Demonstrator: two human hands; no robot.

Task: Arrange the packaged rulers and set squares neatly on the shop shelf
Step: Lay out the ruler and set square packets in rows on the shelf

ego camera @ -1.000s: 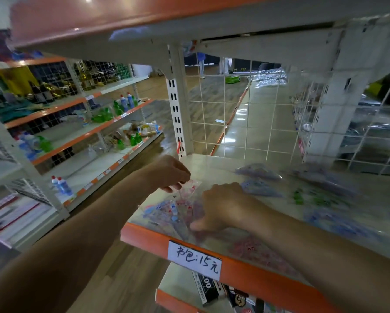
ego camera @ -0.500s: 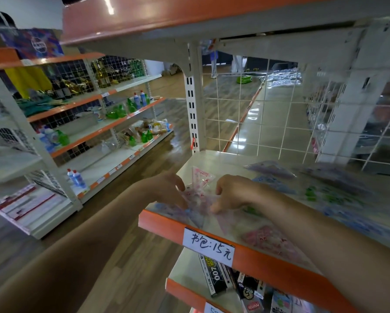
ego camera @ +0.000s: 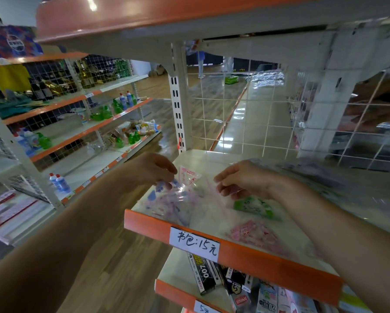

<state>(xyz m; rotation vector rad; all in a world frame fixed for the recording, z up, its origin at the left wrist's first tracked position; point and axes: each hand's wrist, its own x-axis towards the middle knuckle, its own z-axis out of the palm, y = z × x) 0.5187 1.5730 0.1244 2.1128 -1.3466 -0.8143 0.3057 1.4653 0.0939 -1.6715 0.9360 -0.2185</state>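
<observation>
Left hand (ego camera: 159, 171) pinches the far corner of the clear plastic packet of pink and blue set squares (ego camera: 182, 196) at the near-left end of the orange-fronted shelf (ego camera: 268, 261), right hand (ego camera: 242, 179) curled beside it, grasp unclear; packet judged light, slick, floppy: hold by edges.

A: Specify the supporting surface.
B: Cream shelf (ego camera: 212, 159), with an orange front edge bearing a handwritten price label (ego camera: 195, 243).
A: List the items resting on it.
B: Front left corner: clear packets (ego camera: 167, 206), overlapping, with blue and pink contents. Right of these: green packet (ego camera: 255, 206). Near the front edge: pink packet (ego camera: 252, 233). Right side: further packets (ego camera: 314, 172), blurred.
</observation>
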